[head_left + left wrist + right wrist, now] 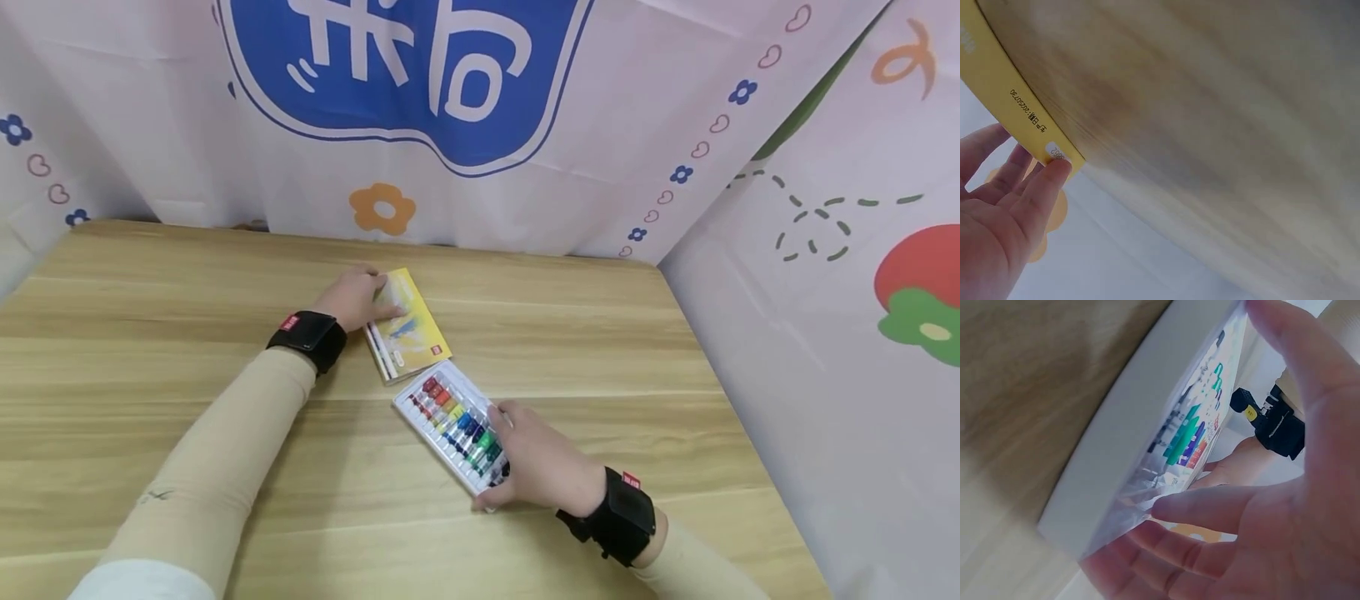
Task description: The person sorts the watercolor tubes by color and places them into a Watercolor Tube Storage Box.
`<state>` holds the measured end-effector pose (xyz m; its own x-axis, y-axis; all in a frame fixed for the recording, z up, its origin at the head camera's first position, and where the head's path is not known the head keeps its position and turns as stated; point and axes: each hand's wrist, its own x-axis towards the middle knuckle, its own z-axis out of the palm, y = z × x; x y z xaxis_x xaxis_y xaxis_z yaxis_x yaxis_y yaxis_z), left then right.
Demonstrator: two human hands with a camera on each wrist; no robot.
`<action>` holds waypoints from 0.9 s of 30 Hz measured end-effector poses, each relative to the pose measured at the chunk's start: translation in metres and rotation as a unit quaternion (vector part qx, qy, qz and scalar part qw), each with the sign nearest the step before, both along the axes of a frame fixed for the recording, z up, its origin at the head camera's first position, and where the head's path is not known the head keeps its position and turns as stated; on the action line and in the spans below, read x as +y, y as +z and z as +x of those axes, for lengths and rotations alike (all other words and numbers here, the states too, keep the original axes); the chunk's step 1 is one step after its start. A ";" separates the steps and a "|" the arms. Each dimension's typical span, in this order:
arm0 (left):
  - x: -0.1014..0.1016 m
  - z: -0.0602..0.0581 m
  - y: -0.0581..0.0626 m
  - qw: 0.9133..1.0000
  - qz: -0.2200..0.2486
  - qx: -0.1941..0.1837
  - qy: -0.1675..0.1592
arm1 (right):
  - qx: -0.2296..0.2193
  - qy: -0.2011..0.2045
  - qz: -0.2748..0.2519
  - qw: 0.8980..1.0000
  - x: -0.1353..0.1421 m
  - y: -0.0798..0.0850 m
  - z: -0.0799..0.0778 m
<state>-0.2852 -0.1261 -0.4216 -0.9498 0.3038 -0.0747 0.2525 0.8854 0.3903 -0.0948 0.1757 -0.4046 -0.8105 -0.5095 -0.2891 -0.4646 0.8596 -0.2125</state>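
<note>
A white plastic tray of small paint tubes (pixel 450 421) lies slanted on the table, its tubes running from red through yellow and blue to green and black. My right hand (pixel 536 458) grips the tray's near end, thumb on one side and fingers on the other; the right wrist view shows its white side wall (pixel 1129 419). A flat yellow cardboard box (pixel 420 329) lies just beyond, its near corner close to the tray. My left hand (pixel 356 298) holds the box by its far left end, the thumb against the printed yellow edge (pixel 1022 106).
The wood-grain table (pixel 187 292) extends around both things. Behind it hangs a white printed cloth (pixel 487 204) with a blue emblem, and another printed sheet (pixel 787 333) borders the right side. Black bands (pixel 311 337) are strapped on both wrists.
</note>
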 end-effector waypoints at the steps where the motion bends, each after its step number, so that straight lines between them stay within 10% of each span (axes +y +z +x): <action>1: 0.000 -0.001 0.000 1.000 -0.001 -0.001 0.000 | -0.001 -0.003 0.004 1.000 -0.001 0.000 0.000; 27: 0.004 -0.006 0.027 0.997 0.010 -0.075 0.004 | -0.017 -0.025 0.020 0.999 -0.007 0.003 -0.007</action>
